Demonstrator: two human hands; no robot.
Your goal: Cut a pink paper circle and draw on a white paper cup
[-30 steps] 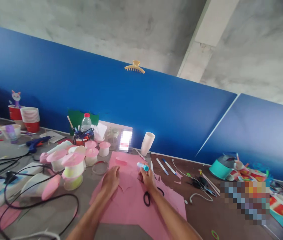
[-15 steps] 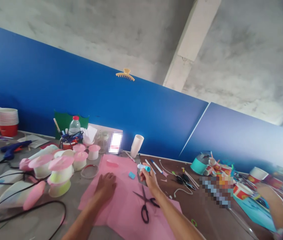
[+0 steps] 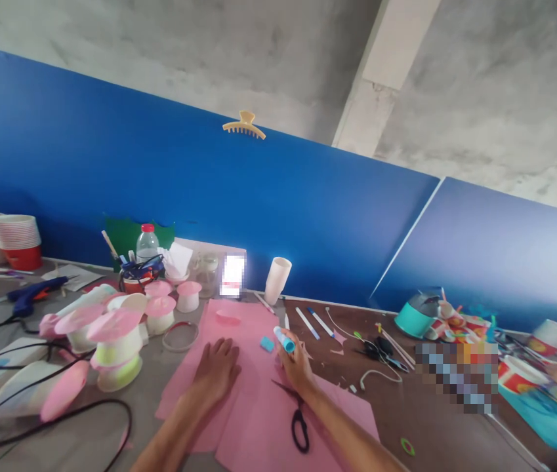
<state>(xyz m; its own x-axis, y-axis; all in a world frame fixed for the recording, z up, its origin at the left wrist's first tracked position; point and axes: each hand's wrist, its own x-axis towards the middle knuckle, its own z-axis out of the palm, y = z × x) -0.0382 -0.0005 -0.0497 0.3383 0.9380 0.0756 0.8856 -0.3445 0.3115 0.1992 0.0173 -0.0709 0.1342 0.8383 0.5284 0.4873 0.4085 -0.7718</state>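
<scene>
On the near middle of the surface, a pink paper sheet lies spread flat, reaching from the near edge toward the blue partition at the far edge. The left hand rests on the sheet palm down with fingers spread, gripping nothing and pinning the paper. The right hand is closed around a marker with a teal cap, the capped end pointing up and away from the sheet. A small teal piece lies on the paper just beside that hand. Black scissors lie on the sheet near the right forearm, blades toward the hands.

Assessment: the step in hand appears to be marking the sheet. To do it well, the left palm should press close to the working spot so the thin paper does not creep or buckle. The grip on the marker should sit low on the barrel for control. The scissors lie where the forearm could drag them; they are better kept apart. The black cable and the pink-topped cups toward the left edge stand near the sheet's border.
</scene>
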